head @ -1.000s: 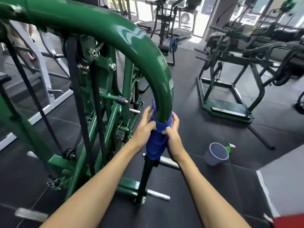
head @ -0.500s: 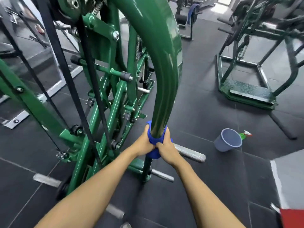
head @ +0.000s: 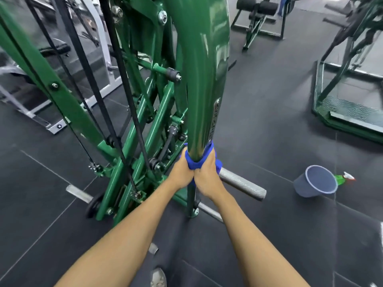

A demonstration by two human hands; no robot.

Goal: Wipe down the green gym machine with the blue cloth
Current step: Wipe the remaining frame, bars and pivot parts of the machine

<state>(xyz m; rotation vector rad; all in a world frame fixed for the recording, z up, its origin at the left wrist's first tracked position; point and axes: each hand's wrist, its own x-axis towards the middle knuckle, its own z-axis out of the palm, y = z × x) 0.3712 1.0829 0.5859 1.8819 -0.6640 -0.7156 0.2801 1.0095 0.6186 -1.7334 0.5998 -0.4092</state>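
The blue cloth (head: 193,163) was wrapped around the lower end of the thick curved tube of the green gym machine (head: 204,79). The left hand (head: 181,170) and right hand (head: 207,175) clasped it from either side, touching each other just below.

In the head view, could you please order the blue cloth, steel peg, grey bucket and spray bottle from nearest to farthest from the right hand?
1. blue cloth: gripped by the right hand.
2. steel peg: just right of it.
3. grey bucket: floor, farther right.
4. spray bottle: beyond the bucket.
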